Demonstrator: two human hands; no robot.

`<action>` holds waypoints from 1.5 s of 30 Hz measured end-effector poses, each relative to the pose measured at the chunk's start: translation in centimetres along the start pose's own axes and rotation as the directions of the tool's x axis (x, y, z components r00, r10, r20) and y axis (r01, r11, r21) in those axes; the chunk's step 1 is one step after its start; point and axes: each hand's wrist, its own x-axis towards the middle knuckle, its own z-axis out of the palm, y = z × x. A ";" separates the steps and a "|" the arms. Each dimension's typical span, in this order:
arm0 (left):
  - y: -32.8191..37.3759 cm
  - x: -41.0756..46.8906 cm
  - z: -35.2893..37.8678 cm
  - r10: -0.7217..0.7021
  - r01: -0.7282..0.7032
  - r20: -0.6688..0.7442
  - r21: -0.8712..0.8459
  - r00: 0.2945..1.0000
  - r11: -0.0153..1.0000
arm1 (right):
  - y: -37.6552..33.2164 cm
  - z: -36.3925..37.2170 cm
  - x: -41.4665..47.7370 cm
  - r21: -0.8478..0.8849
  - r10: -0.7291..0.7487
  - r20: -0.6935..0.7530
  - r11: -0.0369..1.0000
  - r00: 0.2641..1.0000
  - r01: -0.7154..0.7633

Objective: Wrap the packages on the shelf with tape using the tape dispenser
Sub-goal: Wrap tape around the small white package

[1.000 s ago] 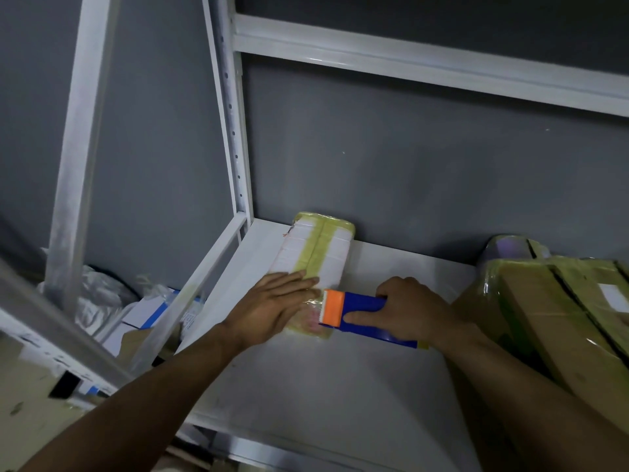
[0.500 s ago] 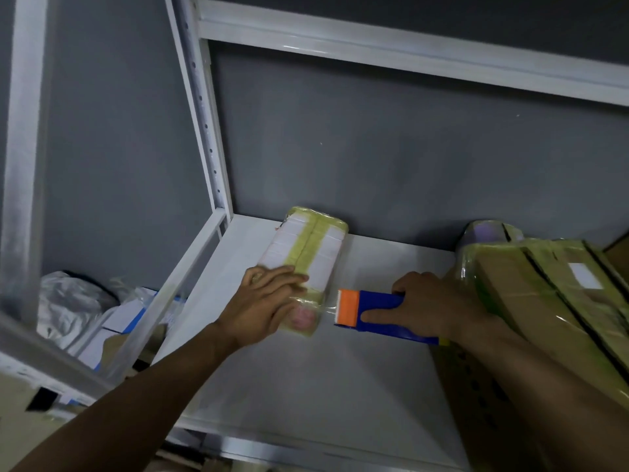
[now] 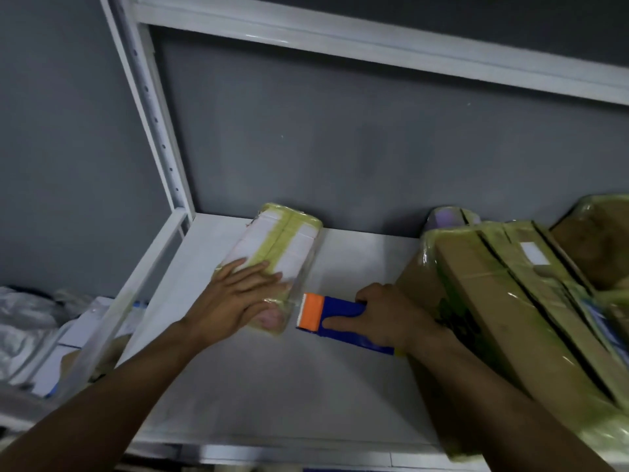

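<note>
The right hand point(image 3: 384, 318) grasps the tape dispenser point(image 3: 340, 310), its fingers curled over the blue body while one finger lies straight along the near side, pointing at the orange head. The dispenser lies low on the white shelf board point(image 3: 272, 386), and its orange toothed end faces away from the grip, to the left. Just past that end, very near it, lies the package point(image 3: 282, 240), a flat white parcel with a yellowish band of tape running down its length and a shiny clear film over its near end. Whether a strip of tape bridges the small gap between the orange head and the package cannot be told. The left hand point(image 3: 238, 301) rests flat on the near half of the package, left of the grip, with its fingers straight and spread, pressing down and not clasping anything. The package runs from there away from the grip to the grey back wall point(image 3: 340, 148), where its far end touches or nearly touches. Right behind the gripping hand, on its other side, stand large cardboard boxes point(image 3: 493, 301) covered in glossy film with yellow-green tape, close against the wrist. Beyond them, at the wall, the top of a purplish roll point(image 3: 446, 216) shows. Far left of the grip rises the white perforated post point(image 3: 153, 124), and outside it lie crumpled pale wrappings point(image 3: 27, 321).
</note>
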 end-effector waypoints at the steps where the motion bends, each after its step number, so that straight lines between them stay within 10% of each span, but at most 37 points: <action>1: 0.0 -0.1 0.0 0.007 -0.007 0.025 0.008 1.000 1.000 | 0.1 0.2 -0.1 0.011 0.002 0.000 1.000 1.000 -0.002; 22: 0.8 0.3 1.2 -0.182 0.145 -0.149 -0.232 0.972 0.962 | 2.7 4.7 0.2 0.183 0.100 -0.055 0.979 0.993 -0.089; 45: 4.0 -0.4 3.9 -0.422 0.396 -0.316 -0.144 0.850 0.907 | -1.7 7.6 2.7 -0.160 0.105 -0.130 0.979 0.986 -0.125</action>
